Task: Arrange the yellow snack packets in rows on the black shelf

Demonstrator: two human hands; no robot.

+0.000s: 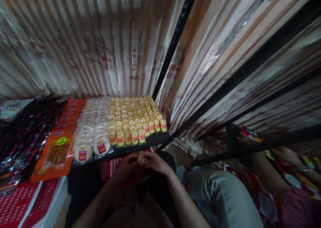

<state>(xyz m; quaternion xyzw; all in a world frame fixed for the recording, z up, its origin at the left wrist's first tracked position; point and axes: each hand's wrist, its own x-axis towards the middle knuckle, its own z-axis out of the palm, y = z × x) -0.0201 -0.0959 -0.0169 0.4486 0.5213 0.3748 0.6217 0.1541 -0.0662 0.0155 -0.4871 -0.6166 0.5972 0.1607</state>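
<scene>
My left hand and my right hand meet over my lap, just in front of the shelf edge. Between their fingertips is a small golden-brown lumpy piece, too small and dim to name. Both hands look closed on it. Below them lies something red, partly hidden by my forearms. Nearest on the shelf are rows of small yellow wrapped snacks with red labels. To their left stand two rows of clear-wrapped round white crackers.
Left of the crackers lie orange snack packs and dark glossy packets. Red baskets sit below the shelf. Dark metal bars cross the right side. A seated co-worker's knee and hand are at right.
</scene>
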